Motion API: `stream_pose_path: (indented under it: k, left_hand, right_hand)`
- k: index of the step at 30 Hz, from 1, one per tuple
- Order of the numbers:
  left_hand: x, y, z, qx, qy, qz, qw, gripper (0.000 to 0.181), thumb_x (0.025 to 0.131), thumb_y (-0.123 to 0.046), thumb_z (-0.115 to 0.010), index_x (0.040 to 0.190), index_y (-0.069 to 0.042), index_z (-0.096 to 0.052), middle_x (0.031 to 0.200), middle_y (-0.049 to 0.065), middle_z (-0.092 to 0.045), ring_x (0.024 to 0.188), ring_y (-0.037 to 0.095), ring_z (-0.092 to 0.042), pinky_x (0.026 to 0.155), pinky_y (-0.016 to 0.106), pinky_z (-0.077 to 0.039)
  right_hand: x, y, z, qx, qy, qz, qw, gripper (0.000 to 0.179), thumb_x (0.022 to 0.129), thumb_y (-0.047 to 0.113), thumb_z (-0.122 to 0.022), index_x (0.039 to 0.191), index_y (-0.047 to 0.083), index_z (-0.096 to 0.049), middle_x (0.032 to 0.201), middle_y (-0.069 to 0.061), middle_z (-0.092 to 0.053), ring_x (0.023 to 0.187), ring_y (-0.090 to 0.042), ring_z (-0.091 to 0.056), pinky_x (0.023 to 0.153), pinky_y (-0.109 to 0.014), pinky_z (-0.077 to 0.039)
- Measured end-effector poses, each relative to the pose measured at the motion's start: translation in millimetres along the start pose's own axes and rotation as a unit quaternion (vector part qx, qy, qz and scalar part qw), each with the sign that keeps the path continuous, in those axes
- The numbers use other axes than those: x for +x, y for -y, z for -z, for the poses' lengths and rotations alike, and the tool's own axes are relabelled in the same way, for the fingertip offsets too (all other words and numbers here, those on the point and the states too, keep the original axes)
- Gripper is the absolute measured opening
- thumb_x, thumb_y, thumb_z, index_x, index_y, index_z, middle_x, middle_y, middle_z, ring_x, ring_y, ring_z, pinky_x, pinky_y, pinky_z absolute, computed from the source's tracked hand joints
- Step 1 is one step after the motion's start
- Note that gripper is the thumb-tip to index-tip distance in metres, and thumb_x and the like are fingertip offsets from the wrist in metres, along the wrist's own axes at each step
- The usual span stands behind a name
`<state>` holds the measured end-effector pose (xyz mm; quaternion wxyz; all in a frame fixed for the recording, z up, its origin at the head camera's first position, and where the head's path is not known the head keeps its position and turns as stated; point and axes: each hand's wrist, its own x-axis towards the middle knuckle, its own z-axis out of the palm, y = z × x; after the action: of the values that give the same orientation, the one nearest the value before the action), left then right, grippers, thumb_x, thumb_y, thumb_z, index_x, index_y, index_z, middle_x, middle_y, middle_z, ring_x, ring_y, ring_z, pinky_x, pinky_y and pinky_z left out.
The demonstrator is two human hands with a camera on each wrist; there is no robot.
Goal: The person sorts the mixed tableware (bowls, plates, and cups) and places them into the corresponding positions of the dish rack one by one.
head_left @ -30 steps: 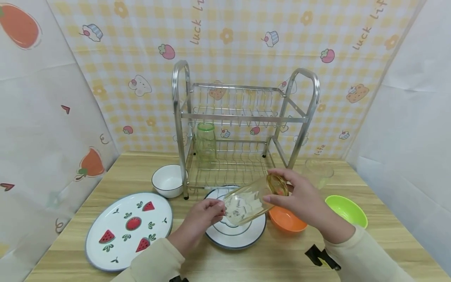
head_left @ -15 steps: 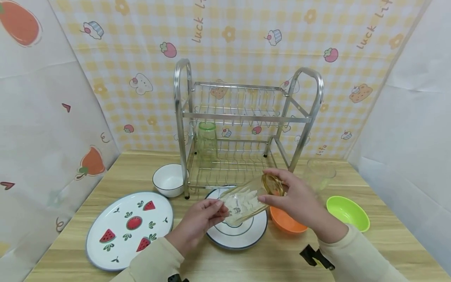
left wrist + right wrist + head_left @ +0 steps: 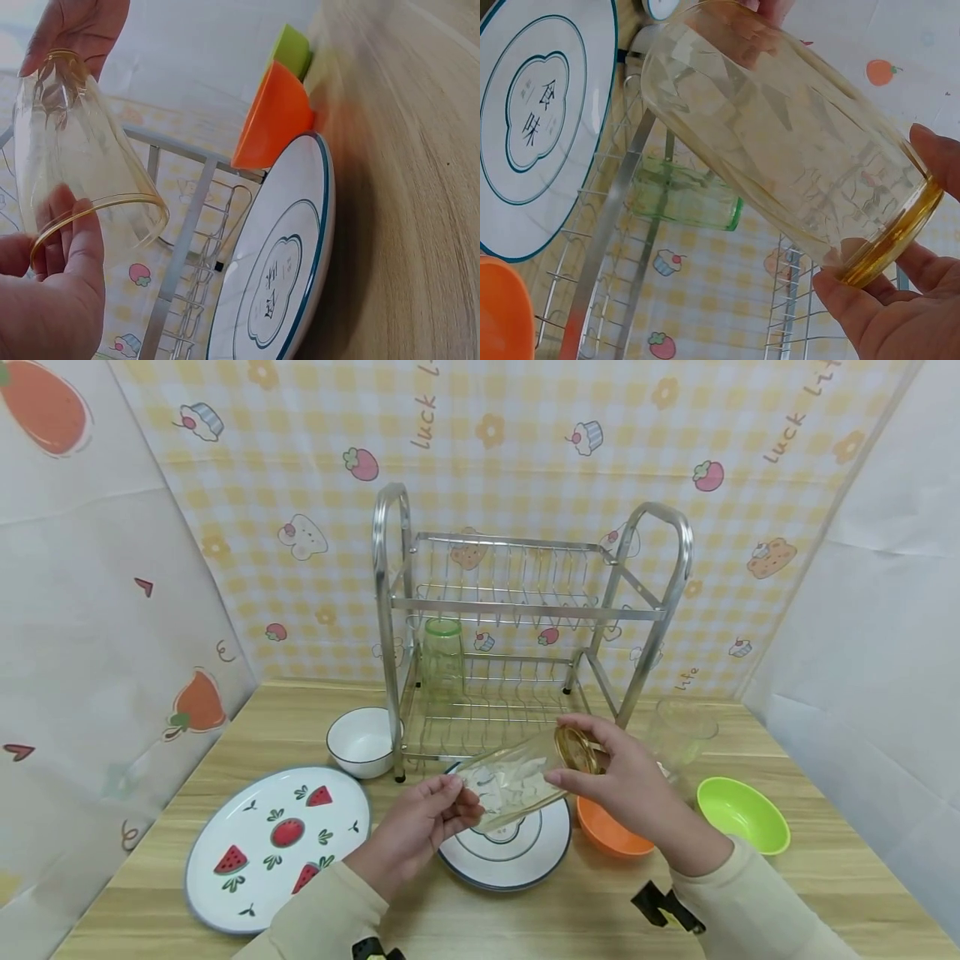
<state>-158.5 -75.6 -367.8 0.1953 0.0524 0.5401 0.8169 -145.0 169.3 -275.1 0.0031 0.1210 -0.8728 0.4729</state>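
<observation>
An amber drinking glass [image 3: 513, 781] lies slanted in the air between both hands, its mouth toward the left. My left hand [image 3: 420, 831] pinches the rim, with fingers reaching inside the mouth in the left wrist view. At the thick base, my right hand [image 3: 630, 781] grips with thumb and fingers on opposite sides, as the right wrist view [image 3: 885, 300] also shows. Below the glass, a round white plate [image 3: 502, 872] with a dark blue rim rests on the table, partly covered by the glass and left hand.
Behind stands a two-tier metal dish rack [image 3: 525, 608], with a green glass [image 3: 442, 668] upside down on its lower tier. An orange bowl [image 3: 611, 831], lime bowl [image 3: 742, 817] and clear glass [image 3: 684, 727] stand right. Left are a white bowl [image 3: 360, 743] and oval watermelon-patterned plate [image 3: 255, 810].
The amber glass and both hands have shifted slightly left, and the glass has turned a little. The left fingers have spread further at the rim. The head view has moved slightly.
</observation>
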Motion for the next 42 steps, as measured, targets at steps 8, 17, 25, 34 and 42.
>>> stream_pose_path:
  k: [8,17,25,34,42]
  left_hand:
    - [0.0,-2.0,-1.0,-0.013,0.003,-0.017,0.9998,0.026,0.104,-0.012,-0.04,0.087,-0.01,-0.059,0.085,0.0,-0.062,0.084,0.01,-0.062,0.086,0.025,-0.052]
    - [-4.1,-7.1,-2.5,-0.031,-0.008,-0.031,0.999,0.026,0.104,-0.01,-0.039,0.087,-0.01,-0.058,0.082,-0.002,-0.062,0.081,0.009,-0.062,0.083,0.024,-0.053]
    - [-2.4,-6.9,-3.3,-0.049,-0.028,-0.038,0.9977,0.027,0.105,-0.009,-0.038,0.086,-0.009,-0.058,0.083,-0.001,-0.062,0.081,0.01,-0.063,0.084,0.025,-0.053]
    - [-1.5,-7.6,-5.2,-0.063,-0.046,-0.043,0.996,0.027,0.105,-0.009,-0.037,0.087,-0.009,-0.057,0.083,0.0,-0.061,0.082,0.011,-0.063,0.086,0.026,-0.053]
    - [-1.4,-5.9,-7.1,-0.062,-0.027,-0.05,0.9964,0.03,0.105,-0.008,-0.036,0.084,-0.01,-0.057,0.083,-0.001,-0.061,0.083,0.011,-0.062,0.086,0.025,-0.052]
  right_hand:
    - [-0.1,-0.3,-1.0,0.019,-0.003,0.012,0.9997,0.066,0.085,0.022,-0.076,0.141,0.008,-0.045,0.137,-0.018,-0.049,0.116,-0.035,-0.057,0.081,-0.033,-0.055]
    - [2.9,-5.4,-5.6,0.02,-0.013,0.025,0.9994,0.071,0.085,0.022,-0.075,0.144,0.005,-0.04,0.141,-0.017,-0.047,0.125,-0.034,-0.051,0.095,-0.042,-0.049]
    - [2.8,-12.8,-8.9,0.044,-0.007,0.004,0.999,0.085,0.084,0.026,-0.077,0.15,0.005,-0.027,0.155,-0.016,-0.028,0.143,-0.034,-0.025,0.111,-0.053,-0.026]
    - [2.3,-19.7,-12.8,0.092,-0.006,-0.039,0.995,0.088,0.085,0.025,-0.075,0.152,0.008,-0.022,0.159,-0.014,-0.018,0.143,-0.032,-0.023,0.11,-0.049,-0.031]
    - [1.7,-20.9,-16.7,0.12,-0.015,-0.077,0.9897,0.083,0.087,0.025,-0.073,0.151,0.011,-0.022,0.149,-0.016,-0.036,0.121,-0.028,-0.045,0.093,-0.031,-0.047]
